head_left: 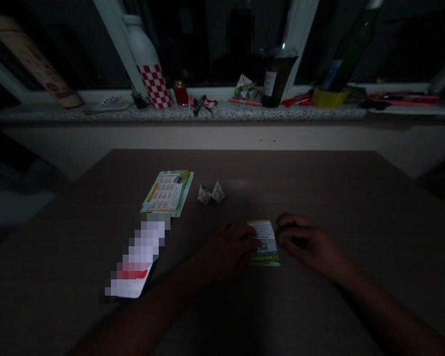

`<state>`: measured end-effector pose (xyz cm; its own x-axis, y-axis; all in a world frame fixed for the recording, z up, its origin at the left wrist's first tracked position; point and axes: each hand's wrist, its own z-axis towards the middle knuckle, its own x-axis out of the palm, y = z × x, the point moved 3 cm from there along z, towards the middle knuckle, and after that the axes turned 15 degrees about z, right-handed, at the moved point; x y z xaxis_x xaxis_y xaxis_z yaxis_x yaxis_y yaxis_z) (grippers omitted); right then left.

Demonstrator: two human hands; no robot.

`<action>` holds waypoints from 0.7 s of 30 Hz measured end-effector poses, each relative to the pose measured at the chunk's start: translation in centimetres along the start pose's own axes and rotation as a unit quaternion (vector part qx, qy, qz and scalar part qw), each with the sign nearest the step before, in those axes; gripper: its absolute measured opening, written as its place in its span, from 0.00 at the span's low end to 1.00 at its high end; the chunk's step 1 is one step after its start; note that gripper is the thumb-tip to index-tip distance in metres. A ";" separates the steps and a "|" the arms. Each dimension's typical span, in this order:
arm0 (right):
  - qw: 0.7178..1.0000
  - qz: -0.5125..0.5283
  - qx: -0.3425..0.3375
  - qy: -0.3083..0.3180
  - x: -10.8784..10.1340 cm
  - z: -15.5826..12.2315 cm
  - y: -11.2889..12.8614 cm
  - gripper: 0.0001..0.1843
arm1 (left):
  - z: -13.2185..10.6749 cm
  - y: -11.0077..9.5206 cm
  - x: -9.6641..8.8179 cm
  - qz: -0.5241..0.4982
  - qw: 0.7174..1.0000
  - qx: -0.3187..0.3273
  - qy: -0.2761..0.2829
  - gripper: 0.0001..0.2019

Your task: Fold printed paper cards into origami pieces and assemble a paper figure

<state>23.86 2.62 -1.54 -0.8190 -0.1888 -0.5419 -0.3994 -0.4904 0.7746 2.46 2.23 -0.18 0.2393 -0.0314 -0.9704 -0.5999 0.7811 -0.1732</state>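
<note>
A small folded printed paper (266, 242) with a green lower band lies flat on the brown table (319, 188). My left hand (228, 251) rests on its left edge, fingertips pressing the paper down. My right hand (307, 243) lies at its right edge with the fingers curled and touching the paper. The scene is very dark, so finger detail is poor. Two small folded paper shapes (211, 193) sit just beyond my hands.
A stack of printed leaflets (168, 192) lies at the left, with a pixelated flat card (138, 259) below it. The stone windowsill (170, 113) behind holds a red-checked white bottle (148, 64), a dark cup (276, 79), a green bottle (350, 47) and small clutter.
</note>
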 end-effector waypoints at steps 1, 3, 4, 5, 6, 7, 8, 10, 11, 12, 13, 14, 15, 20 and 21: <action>1.000 0.008 0.002 -0.004 0.0 0.2 0.0 0.05 | 0.0 0.0 0.0 0.003 1.000 0.000 0.004 0.14; 1.000 0.009 0.011 -0.008 0.2 0.5 -0.2 0.04 | 0.1 0.0 -0.1 0.008 1.000 -0.003 0.006 0.14; 1.000 0.003 0.015 -0.009 0.3 0.6 -0.3 0.04 | 0.1 -0.1 -0.2 0.009 1.000 -0.004 0.006 0.14; 1.000 -0.005 0.017 -0.011 0.4 0.6 -0.4 0.03 | 0.1 -0.1 -0.2 0.009 1.000 -0.004 0.005 0.14; 1.000 -0.013 0.018 -0.012 0.5 0.7 -0.4 0.03 | 0.1 -0.1 -0.2 0.009 1.000 -0.003 0.006 0.14; 1.000 -0.019 0.020 -0.013 0.6 0.7 -0.4 0.03 | 0.1 -0.1 -0.2 0.008 1.000 -0.003 0.006 0.14; 0.999 -0.023 0.021 -0.014 0.7 0.8 -0.4 0.03 | 0.1 -0.1 -0.1 0.008 1.000 -0.002 0.005 0.14; 0.999 -0.027 0.024 -0.008 0.7 0.9 -0.3 0.04 | 0.1 -0.1 0.0 0.006 1.000 -0.004 0.002 0.14; 0.999 -0.025 0.027 -0.004 0.7 0.9 -0.3 0.04 | 0.1 -0.1 0.0 0.006 1.000 -0.006 0.000 0.13; 0.999 -0.022 0.029 0.000 0.7 1.0 -0.2 0.05 | 0.0 0.0 0.1 0.006 1.000 -0.008 -0.001 0.13; 0.999 -0.018 0.032 0.002 0.7 1.0 -0.2 0.05 | 0.0 0.0 0.1 0.006 1.000 -0.009 -0.003 0.13; 0.999 -0.014 0.036 0.003 0.7 1.1 -0.2 0.05 | 0.0 0.0 0.1 0.007 1.000 -0.010 -0.004 0.13; 0.999 -0.009 0.041 0.004 0.7 1.1 -0.3 0.06 | 0.0 -0.1 0.0 0.007 1.000 -0.010 -0.004 0.13; 0.998 0.010 0.067 0.002 0.8 1.3 -0.7 0.06 | 0.0 -0.2 0.0 0.016 1.000 -0.008 0.006 0.13; 0.997 0.012 0.072 -0.002 0.8 1.3 -0.7 0.05 | 0.0 -0.2 0.0 0.019 1.000 -0.007 0.005 0.13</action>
<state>22.97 3.96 -2.09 -0.8305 -0.1943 -0.5220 -0.4355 -0.3577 0.8261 2.60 2.08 -0.19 0.2085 -0.0089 -0.9780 -0.6184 0.7735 -0.1389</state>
